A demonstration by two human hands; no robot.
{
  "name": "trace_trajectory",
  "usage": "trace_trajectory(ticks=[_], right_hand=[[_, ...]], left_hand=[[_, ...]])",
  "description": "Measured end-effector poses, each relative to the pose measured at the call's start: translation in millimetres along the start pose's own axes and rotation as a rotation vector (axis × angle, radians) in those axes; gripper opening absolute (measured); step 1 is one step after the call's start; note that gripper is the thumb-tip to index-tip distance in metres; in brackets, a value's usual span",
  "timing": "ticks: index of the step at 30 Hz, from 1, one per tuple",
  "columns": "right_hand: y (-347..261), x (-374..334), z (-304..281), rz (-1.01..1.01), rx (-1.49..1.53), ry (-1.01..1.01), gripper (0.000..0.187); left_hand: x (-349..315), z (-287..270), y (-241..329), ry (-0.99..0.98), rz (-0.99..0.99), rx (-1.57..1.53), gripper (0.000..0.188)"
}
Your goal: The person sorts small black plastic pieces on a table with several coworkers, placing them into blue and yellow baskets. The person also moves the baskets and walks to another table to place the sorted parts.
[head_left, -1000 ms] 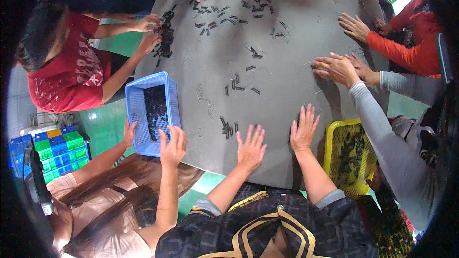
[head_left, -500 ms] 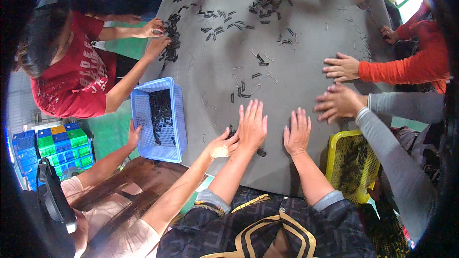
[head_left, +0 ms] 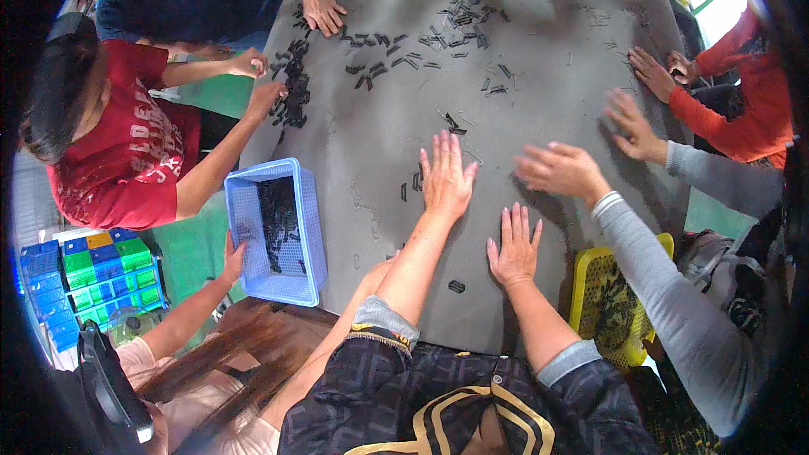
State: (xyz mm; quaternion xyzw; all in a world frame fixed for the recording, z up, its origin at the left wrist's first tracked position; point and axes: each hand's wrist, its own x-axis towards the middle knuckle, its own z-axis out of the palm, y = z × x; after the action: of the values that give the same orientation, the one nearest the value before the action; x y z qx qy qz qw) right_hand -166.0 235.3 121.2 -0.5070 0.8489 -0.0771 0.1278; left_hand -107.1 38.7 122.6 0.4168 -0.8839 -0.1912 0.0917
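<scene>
Black strip-shaped pieces (head_left: 456, 286) lie scattered over a grey tabletop (head_left: 371, 118), a few beside the wearer's open left hand (head_left: 448, 181).
The right hand (head_left: 515, 257), also open, is palm-down, fingers spread. Flat palms and light pressure should suit such small loose pieces; green floor (head_left: 190, 261) shows left of the tabletop, near a blue basket (head_left: 313, 232).
</scene>
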Motion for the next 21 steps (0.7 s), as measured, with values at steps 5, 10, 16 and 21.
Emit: trace_trajectory(ticks=[5,10,16,21], right_hand=[[7.8,-1.2,2.3,0.048,0.004,-0.002,0.072],[-1.5,1.0,1.4,0.044,0.014,-0.019,0.072],[4.5,0.3,4.3,0.060,0.005,0.005,0.073],[0.7,1.1,0.6,0.056,-0.006,-0.009,0.074]], left_hand=[[3.3,-43.0,25.5,-0.424,-0.129,0.262,0.050],[5.8,-34.8,-18.3,-0.042,0.013,0.119,0.051],[-87.6,-25.3,-0.2,-0.355,-0.079,0.009,0.064],[-58.5,-44.1,-13.9,-0.171,-0.168,0.039,0.065]])
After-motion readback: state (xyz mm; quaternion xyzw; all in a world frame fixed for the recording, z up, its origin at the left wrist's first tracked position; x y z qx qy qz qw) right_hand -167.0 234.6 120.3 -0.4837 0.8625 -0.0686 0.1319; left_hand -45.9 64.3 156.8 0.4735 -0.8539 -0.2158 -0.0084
